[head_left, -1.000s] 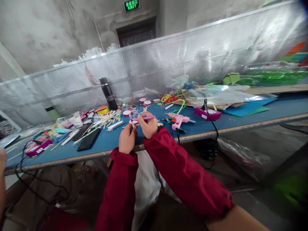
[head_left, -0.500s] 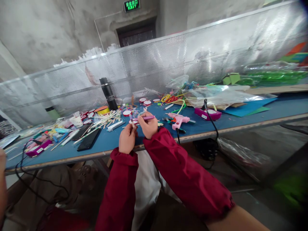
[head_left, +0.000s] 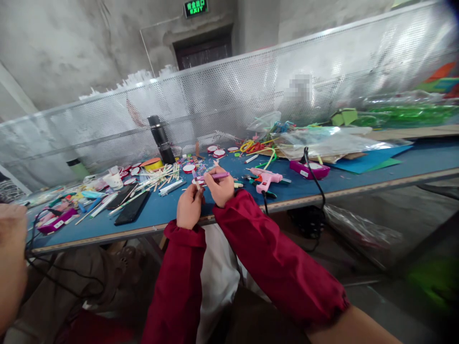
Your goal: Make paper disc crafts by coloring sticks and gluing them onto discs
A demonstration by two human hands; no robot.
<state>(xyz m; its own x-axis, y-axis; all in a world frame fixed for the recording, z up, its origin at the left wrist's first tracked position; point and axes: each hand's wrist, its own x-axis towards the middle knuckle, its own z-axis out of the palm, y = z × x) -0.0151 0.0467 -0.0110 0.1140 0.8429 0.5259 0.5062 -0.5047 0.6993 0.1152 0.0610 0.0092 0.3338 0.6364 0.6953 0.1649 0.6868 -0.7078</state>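
Observation:
Over the table's front edge, my left hand (head_left: 189,206) pinches a small flat stick (head_left: 195,177) upright; its upper part is purple and its lower part pale. My right hand (head_left: 221,188) grips a purple marker (head_left: 218,175) like a pen, its tip end pointing left at the stick. Whether tip and stick touch I cannot tell. Just right of my right hand lies a pink glue gun (head_left: 266,179) with a black cord. White markers (head_left: 172,186) rest to the left of my left hand.
Loose craft sticks (head_left: 163,176), a black phone (head_left: 132,209) and a black thermos (head_left: 162,139) stand or lie leftward. A purple box (head_left: 310,169) with a cord sits at right. Another person's arm (head_left: 12,263) is at the far left. A perforated screen (head_left: 229,91) closes off the back.
My hands hold nearly the same pose, the marker shifting very slightly left. The other person's arm has come further into view at the left edge.

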